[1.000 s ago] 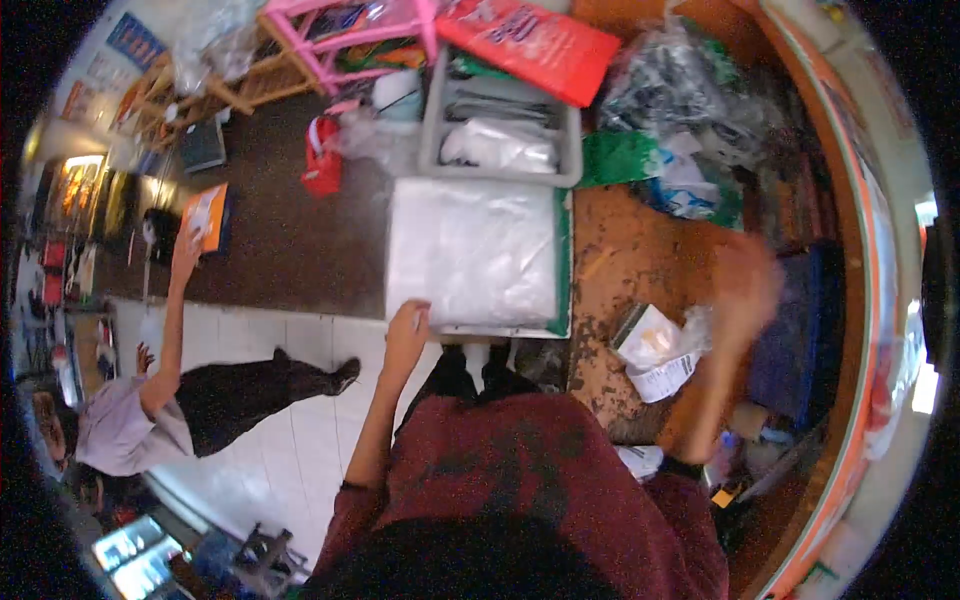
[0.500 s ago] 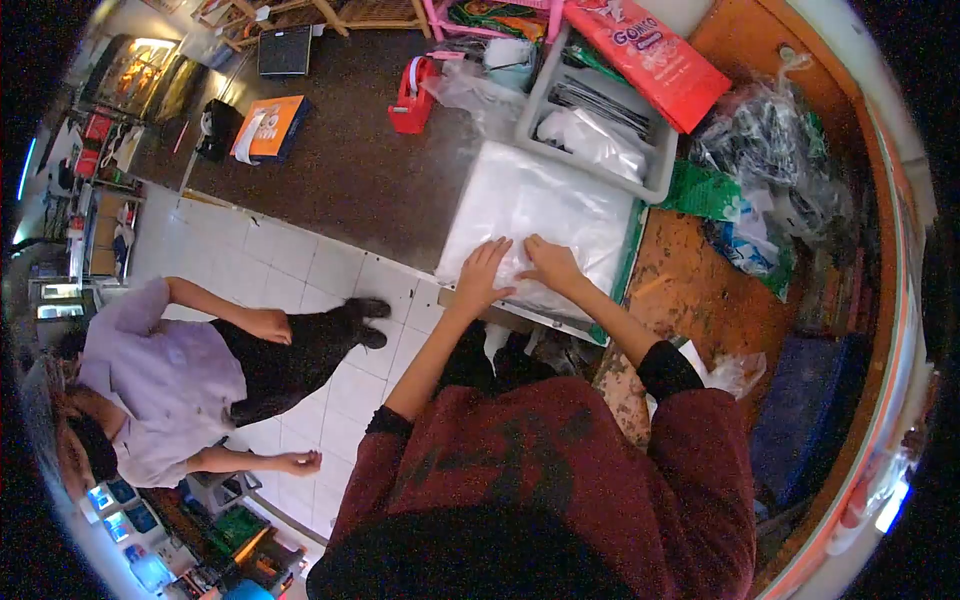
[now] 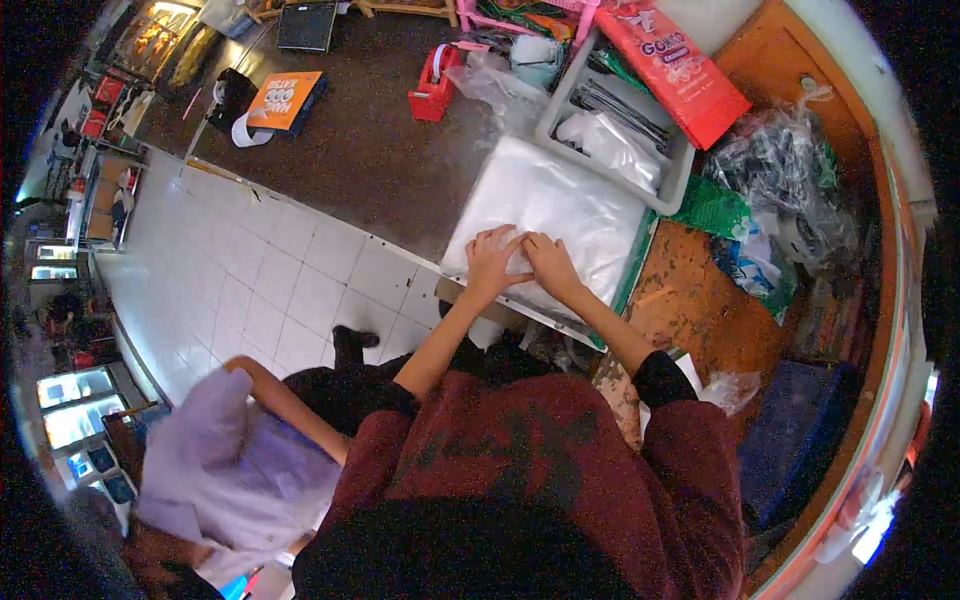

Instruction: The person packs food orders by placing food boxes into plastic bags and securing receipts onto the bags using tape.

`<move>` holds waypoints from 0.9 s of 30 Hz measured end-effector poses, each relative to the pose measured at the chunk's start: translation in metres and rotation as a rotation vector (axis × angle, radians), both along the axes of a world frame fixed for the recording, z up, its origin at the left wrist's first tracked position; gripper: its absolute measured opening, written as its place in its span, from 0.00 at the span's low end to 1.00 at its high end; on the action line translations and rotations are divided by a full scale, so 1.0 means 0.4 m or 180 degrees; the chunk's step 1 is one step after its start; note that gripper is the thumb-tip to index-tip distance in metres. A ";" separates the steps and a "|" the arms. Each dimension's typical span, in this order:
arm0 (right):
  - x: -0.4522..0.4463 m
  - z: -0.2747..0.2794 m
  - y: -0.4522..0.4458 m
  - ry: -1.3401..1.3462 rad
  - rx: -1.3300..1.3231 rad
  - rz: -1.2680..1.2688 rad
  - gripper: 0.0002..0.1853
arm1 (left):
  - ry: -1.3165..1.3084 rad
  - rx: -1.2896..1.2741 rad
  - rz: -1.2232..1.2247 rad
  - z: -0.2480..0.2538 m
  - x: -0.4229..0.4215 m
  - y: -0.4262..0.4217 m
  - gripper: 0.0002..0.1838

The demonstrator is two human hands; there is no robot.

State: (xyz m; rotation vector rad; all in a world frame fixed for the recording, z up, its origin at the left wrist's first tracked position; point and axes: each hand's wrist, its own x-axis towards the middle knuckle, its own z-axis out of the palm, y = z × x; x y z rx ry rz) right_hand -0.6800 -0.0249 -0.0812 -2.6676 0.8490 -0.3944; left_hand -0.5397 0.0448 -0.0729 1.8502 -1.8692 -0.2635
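A stack of clear plastic bags (image 3: pixel 575 190) lies flat at the counter's corner, over a green layer that shows along its right edge. My left hand (image 3: pixel 492 262) rests on the near part of the stack, its fingers bent onto the plastic. Right beside it is my right hand (image 3: pixel 548 265), fingers curled and pressed together on the same plastic. The fingertips of both hands nearly meet and seem to pinch the top bag; the exact grip is partly hidden.
Behind the stack stands a grey tray (image 3: pixel 675 195) with plastic packs, a red bag (image 3: pixel 680 70) across it. A red tape dispenser (image 3: pixel 432 90) and an orange box (image 3: pixel 287 98) sit on the dark counter (image 3: pixel 350 140). Crumpled plastic (image 3: pixel 780 170) lies right. A person (image 3: pixel 240 450) is close at my left.
My hands have come together on the plastic, and their fingers are more bent. The person at left has moved closer to me. The view has shifted slightly.
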 end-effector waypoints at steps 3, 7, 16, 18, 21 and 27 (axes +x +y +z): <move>0.006 -0.009 0.003 -0.0244 -0.0165 -0.0082 0.11 | -0.0167 0.0016 -0.0052 0.003 0.013 -0.011 0.38; -0.016 0.032 -0.015 -0.0466 0.1708 -0.0412 0.06 | -0.0065 0.0112 -0.0050 0.012 0.015 -0.031 0.42; 0.029 0.065 0.024 0.1025 0.1164 -0.0733 0.11 | -0.0359 0.0326 -0.0957 -0.004 0.095 -0.046 0.57; 0.033 0.067 0.034 0.0673 0.0910 -0.1083 0.13 | -0.0362 0.0565 -0.1186 -0.006 0.116 -0.056 0.59; 0.057 0.063 0.034 0.0751 0.1084 -0.1228 0.09 | -0.0369 0.0459 -0.1297 -0.008 0.132 -0.059 0.59; 0.065 0.155 0.015 -0.0154 0.1275 -0.1379 0.06 | -0.0157 0.0444 -0.1285 -0.012 0.135 -0.070 0.64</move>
